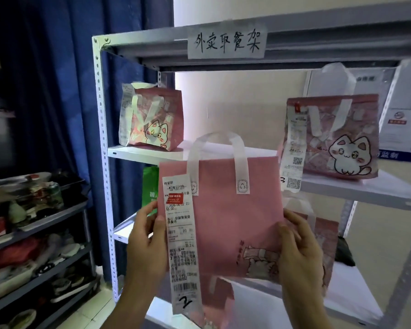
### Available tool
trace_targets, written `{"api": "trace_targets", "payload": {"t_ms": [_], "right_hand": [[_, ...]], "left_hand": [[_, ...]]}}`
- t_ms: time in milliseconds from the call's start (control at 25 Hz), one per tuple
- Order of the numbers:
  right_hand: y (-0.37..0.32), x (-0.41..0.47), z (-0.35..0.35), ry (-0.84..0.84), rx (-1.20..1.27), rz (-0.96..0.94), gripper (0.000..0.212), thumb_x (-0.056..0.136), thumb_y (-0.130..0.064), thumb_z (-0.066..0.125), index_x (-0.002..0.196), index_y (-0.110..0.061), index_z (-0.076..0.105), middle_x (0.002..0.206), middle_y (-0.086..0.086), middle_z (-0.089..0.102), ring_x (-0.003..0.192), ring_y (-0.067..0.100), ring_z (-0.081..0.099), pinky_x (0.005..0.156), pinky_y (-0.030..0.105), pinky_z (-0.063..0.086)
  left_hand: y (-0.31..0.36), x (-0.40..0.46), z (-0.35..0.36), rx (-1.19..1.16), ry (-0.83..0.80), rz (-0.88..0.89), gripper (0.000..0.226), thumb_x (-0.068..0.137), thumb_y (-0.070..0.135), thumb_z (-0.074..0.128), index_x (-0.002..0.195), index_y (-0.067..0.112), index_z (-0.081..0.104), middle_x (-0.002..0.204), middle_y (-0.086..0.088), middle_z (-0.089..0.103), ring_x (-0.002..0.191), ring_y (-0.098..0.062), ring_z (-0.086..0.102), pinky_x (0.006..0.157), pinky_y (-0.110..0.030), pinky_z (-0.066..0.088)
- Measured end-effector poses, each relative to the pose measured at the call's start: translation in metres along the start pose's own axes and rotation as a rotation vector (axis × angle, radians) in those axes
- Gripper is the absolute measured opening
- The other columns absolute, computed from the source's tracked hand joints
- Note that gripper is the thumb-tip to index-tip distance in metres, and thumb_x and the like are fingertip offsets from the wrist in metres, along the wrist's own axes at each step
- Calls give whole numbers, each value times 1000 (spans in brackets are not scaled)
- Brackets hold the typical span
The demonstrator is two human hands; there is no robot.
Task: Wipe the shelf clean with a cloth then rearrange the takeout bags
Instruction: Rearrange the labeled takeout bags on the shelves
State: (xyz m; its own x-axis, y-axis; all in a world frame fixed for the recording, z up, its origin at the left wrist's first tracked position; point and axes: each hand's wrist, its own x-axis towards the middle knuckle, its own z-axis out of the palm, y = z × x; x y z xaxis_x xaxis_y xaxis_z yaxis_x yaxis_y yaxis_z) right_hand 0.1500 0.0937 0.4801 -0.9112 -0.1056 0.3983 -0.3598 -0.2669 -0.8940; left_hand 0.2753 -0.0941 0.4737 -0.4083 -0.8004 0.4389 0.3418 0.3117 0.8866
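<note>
While both hands hold it up in front of the shelving, the pink takeout bag (226, 217) hangs upright in the air, its plain face toward the camera, its white handles up and its long axis running top to bottom. The left hand (145, 243) grips the bag's left edge, thumb lying on the long receipt (182, 243) that dangles past the bottom of the bag and bears a handwritten 2; the right hand (299, 250) pinches the lower right edge, fingers curled round it. No cloth shows anywhere, so I judge the wiping done and the rearranging under way, with this bag being read or carried to its place. Beyond it, on the upper shelf board (147, 154), a cat-print bag (152, 117) stands at the left and a second cat-print bag (332, 136) at the right, well apart, with bare board between them. If the marked numbers set the order, the next move calls for lifting the held bag into that gap and setting it down on its base, receipt facing out. A green bag (150, 186) sits on the board below, partly hidden. A handwritten paper sign (227, 42) is taped to the top rail.
</note>
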Motion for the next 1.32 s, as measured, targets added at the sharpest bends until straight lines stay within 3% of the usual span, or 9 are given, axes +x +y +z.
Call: {"api": "trace_targets", "payload": {"t_ms": [120, 280, 400, 480, 720, 920, 1080, 1240, 1320], "right_hand": [[-19, 20, 32, 17, 30, -35, 26, 104, -19, 52, 104, -36, 71, 90, -17, 74, 91, 22, 72, 78, 45, 62], [-44, 52, 69, 72, 69, -86, 24, 104, -25, 52, 106, -39, 71, 101, -2, 74, 96, 34, 72, 76, 57, 62], [-60, 79, 92, 119, 70, -122, 22, 105, -22, 50, 112, -33, 68, 92, -12, 73, 79, 14, 73, 58, 35, 62], [-63, 91, 108, 147, 66, -125, 22, 105, -20, 50, 118, -27, 67, 93, -9, 71, 63, 5, 71, 49, 24, 57], [-69, 112, 141, 271, 46, -144, 25, 105, -21, 50, 122, -30, 66, 100, -6, 70, 78, 21, 72, 63, 39, 64], [-68, 141, 156, 388, -26, -209, 24, 104, -18, 51, 113, -34, 66, 95, -10, 69, 64, 6, 70, 51, 24, 58], [-50, 163, 164, 419, -130, -285, 32, 104, -13, 46, 121, -31, 67, 100, -17, 66, 82, 2, 65, 62, 15, 54], [-25, 183, 168, 453, -198, -306, 30, 103, -18, 49, 125, -26, 68, 105, -6, 69, 79, 12, 67, 62, 24, 60], [-15, 191, 169, 497, -208, -306, 23, 104, -20, 49, 118, -20, 67, 100, -8, 65, 81, 5, 63, 58, 13, 51]], "left_hand": [[17, 34, -1, -40, -83, 64, 34, 102, 19, 45, 127, 40, 56, 100, 12, 73, 89, -10, 71, 74, -34, 58], [39, 94, 2, -82, -181, 162, 41, 103, 18, 44, 138, 39, 50, 112, 10, 70, 97, -12, 70, 74, -27, 58], [46, 142, 10, -54, -268, 184, 43, 103, 24, 44, 141, 44, 44, 107, 8, 72, 92, -15, 73, 76, -40, 61], [49, 166, 15, -72, -314, 180, 45, 102, 17, 46, 140, 40, 45, 107, 12, 72, 91, -10, 72, 77, -38, 61], [48, 222, 21, -114, -440, 221, 51, 95, 3, 53, 137, 31, 43, 106, 10, 71, 87, -8, 72, 66, -26, 59], [34, 261, 33, -66, -555, 245, 66, 93, 2, 59, 147, 33, 35, 123, 8, 62, 104, -7, 67, 76, -34, 62], [9, 282, 46, 97, -509, 266, 73, 89, 17, 69, 148, 40, 33, 135, 9, 54, 117, -11, 57, 85, -42, 60], [-13, 294, 53, 82, -431, 210, 66, 86, 21, 73, 141, 41, 42, 120, 4, 60, 96, -14, 68, 62, -25, 60], [-19, 298, 58, 77, -430, 198, 55, 88, 22, 71, 136, 34, 48, 113, 8, 62, 94, -11, 68, 62, -25, 60]]}}
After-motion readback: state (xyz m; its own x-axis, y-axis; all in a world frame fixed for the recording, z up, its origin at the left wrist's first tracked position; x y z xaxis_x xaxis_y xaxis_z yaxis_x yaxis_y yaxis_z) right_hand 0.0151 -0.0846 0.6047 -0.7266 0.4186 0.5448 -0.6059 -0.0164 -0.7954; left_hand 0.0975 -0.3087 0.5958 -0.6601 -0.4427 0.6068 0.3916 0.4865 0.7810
